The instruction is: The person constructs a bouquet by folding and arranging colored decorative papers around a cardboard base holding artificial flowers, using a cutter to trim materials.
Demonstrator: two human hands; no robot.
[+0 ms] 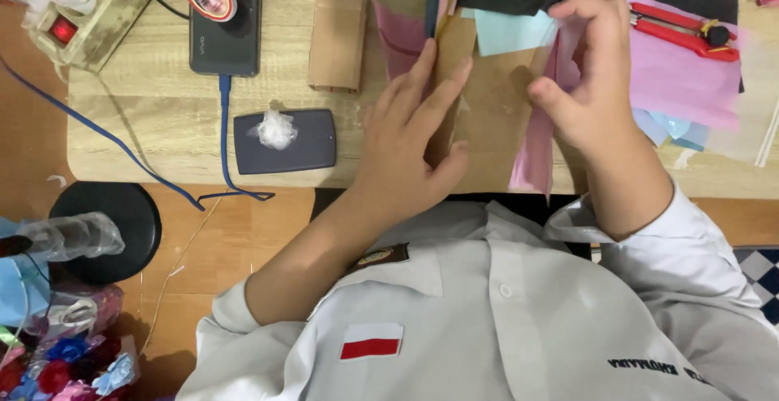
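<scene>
The left hand [414,137] lies spread flat on the brown paper strip [479,101] at the counter's [162,117] 6 o'clock edge, while the right hand [588,76] pinches pink tissue [677,76]; steady, even pressure likely prevents wrinkles.

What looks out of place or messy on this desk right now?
A wad of clear crumpled plastic sits on the dark flat case. Pink and blue paper sheets lie in a loose, overlapping heap under the red cutter.

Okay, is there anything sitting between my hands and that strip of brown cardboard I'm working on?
Nothing visible. The left hand lies flat on the brown cardboard strip, and the right hand pinches pink paper at the strip's right edge. The red cutter lies off to the right, apart from both hands.
</scene>
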